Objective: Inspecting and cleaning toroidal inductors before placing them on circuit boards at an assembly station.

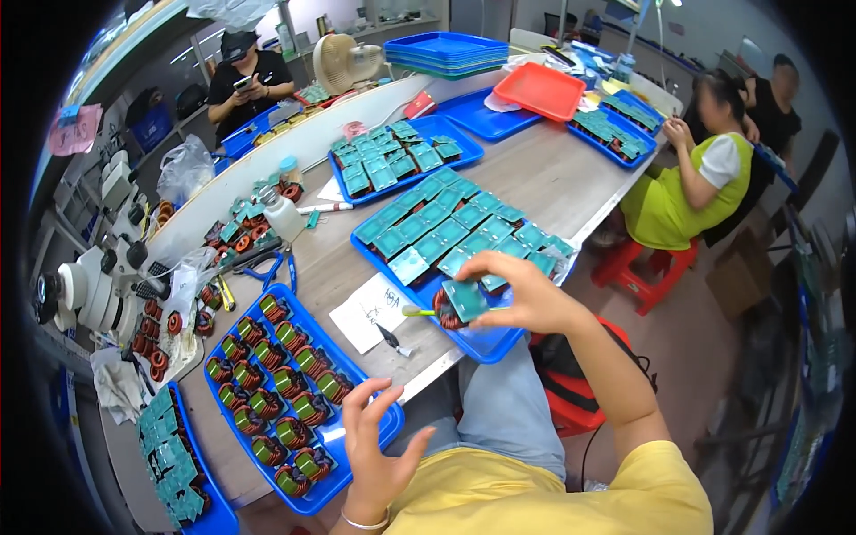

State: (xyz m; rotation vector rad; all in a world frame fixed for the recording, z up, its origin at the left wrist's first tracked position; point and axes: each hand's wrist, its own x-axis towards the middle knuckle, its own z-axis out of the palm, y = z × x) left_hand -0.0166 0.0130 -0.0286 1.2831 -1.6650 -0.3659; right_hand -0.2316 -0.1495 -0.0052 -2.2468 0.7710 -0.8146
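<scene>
My right hand (526, 299) pinches a copper-wound coil with a square teal board (467, 300) between thumb and fingers. It is held over the near end of a blue tray (489, 349), where several rows of similar teal-topped coils stand. A thin yellow-green stick (417, 311) shows beside the held coil; whether they touch I cannot tell. Empty, with its fingers spread, my left hand (374, 450) hovers near the right edge of another blue tray (333, 434). That tray bears rows of red-brown coils with green tops (290, 382).
A white paper (364, 312) and a small black-tipped item (390, 337) lie between the trays. Behind are blue-handled pliers (272, 267) and a white bottle (283, 217). Another blue tray (211, 489) of teal boards stands left. A co-worker in a yellow-green vest (691, 192) sits right.
</scene>
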